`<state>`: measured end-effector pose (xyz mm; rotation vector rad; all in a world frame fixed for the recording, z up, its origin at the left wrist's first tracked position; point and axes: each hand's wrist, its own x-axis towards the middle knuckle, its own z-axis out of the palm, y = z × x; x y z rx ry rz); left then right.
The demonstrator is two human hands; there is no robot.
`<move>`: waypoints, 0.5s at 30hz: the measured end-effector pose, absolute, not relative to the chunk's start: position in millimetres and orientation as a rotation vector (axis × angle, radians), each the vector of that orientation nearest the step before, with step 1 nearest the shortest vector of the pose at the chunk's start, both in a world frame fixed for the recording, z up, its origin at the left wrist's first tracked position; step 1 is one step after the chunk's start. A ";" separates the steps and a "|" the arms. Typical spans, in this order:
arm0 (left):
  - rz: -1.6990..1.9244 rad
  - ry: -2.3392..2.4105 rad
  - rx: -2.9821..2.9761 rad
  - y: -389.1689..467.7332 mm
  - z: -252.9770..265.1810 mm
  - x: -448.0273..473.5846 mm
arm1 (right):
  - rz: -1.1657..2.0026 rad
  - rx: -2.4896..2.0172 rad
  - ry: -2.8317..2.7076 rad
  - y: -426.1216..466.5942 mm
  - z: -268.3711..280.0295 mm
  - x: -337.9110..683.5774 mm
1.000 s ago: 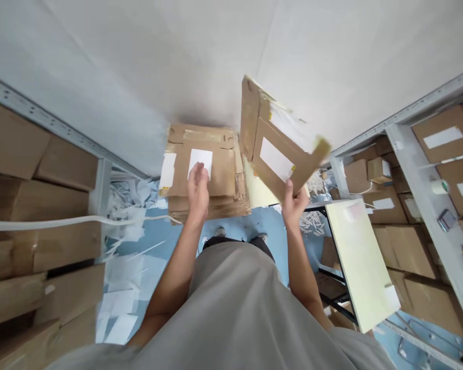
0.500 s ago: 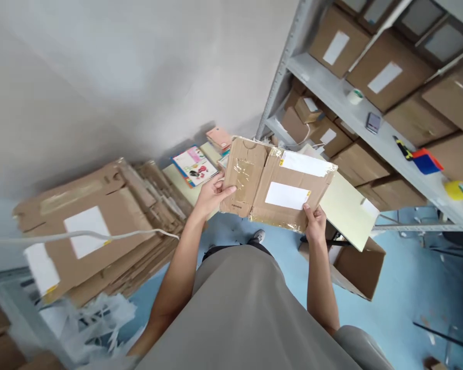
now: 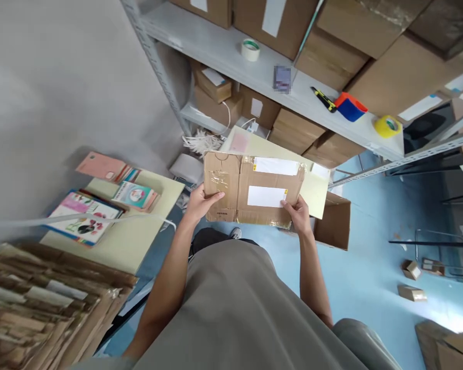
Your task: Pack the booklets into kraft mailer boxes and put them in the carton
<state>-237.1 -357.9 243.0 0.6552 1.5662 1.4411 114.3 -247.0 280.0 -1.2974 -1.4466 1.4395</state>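
Between both hands I hold a flattened cardboard box (image 3: 231, 180), brown with two white labels and shiny tape along its edges. My left hand (image 3: 199, 204) grips its left end, thumb on the front face and fingers behind. My right hand (image 3: 298, 211) pinches the lower right edge, its thumb by the middle label. Beyond the cardboard lies a pale yellow table (image 3: 316, 192), partly covered by it. Below on the right an open carton (image 3: 336, 221) stands on the blue floor.
At left, books (image 3: 85, 216) and a pink notebook (image 3: 102, 165) lie on a pale board beside stacked flattened cardboard (image 3: 61, 293). A white cable (image 3: 119, 220) crosses there. The grey shelf (image 3: 212, 46) bears cartons, a tape roll (image 3: 250, 50), a cutter (image 3: 324, 99) and yellow tape (image 3: 387, 126).
My view has swung to the right, so the shelf and pale table show more fully. The flattened box stays in both hands and now sits more level.
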 end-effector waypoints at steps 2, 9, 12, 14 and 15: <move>1.396 1.559 0.691 -329.9 235.2 -222.3 | 1.425 -1.327 -1.418 -231.9 273.1 132.0; 1.243 1.560 0.756 -243.7 219.8 -203.6 | 1.406 -1.433 -1.351 -190.3 239.1 162.3; 1.170 1.569 0.773 -202.5 211.4 -206.4 | 1.395 -1.488 -1.325 -171.2 228.4 166.5; 1.142 1.569 0.806 -172.6 205.2 -208.4 | 1.360 -1.535 -1.312 -158.6 224.3 168.2; 1.130 1.561 0.833 -157.3 202.4 -208.8 | 1.326 -1.555 -1.308 -152.6 222.8 168.6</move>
